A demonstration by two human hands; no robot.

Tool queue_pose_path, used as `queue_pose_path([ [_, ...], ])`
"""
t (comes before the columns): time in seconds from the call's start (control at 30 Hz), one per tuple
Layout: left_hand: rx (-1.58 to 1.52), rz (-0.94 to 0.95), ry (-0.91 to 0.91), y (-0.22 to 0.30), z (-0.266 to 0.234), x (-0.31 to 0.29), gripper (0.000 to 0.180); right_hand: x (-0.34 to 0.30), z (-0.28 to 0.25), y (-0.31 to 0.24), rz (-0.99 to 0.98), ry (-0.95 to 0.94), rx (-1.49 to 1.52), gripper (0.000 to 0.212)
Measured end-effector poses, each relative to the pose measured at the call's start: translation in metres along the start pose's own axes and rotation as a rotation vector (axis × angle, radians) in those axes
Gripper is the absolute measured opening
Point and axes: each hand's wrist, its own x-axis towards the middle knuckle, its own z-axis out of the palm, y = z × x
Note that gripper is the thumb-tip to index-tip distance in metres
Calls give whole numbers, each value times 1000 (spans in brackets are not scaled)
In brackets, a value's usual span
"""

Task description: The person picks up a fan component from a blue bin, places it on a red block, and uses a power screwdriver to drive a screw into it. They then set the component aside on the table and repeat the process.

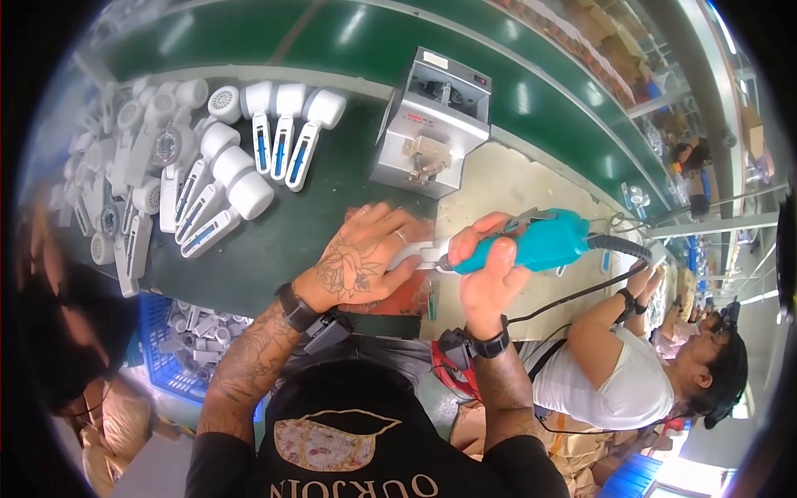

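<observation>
My right hand (491, 282) is wrapped round a teal electric screwdriver (544, 241), which lies nearly level with its cord running off to the right. The driver's tip points left and meets a white plastic part (425, 251) on the bench. Pressed over that part, my left hand (357, 256) holds it with curled fingers and hides most of it. A reddish worn patch of bench (394, 305) lies under the left hand. Just below the driver tip is a small green-handled tool (432, 300).
Many white handheld units (286, 141) with round heads and blue-striped open handles crowd the bench's left. Behind my hands stands a metal screw feeder (432, 124). A blue crate (158, 353) of grey parts sits below left. A co-worker (614, 373) is at my right.
</observation>
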Motion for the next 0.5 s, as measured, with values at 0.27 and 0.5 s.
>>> queue_pose_path([
  [0.27,56,-10,-37,-2,-2,3,36,-1,2,17,-22,-40,81,39],
  [0.5,82,184,57,-9,2,-10,37,-15,-34,43,202,22,516,30],
])
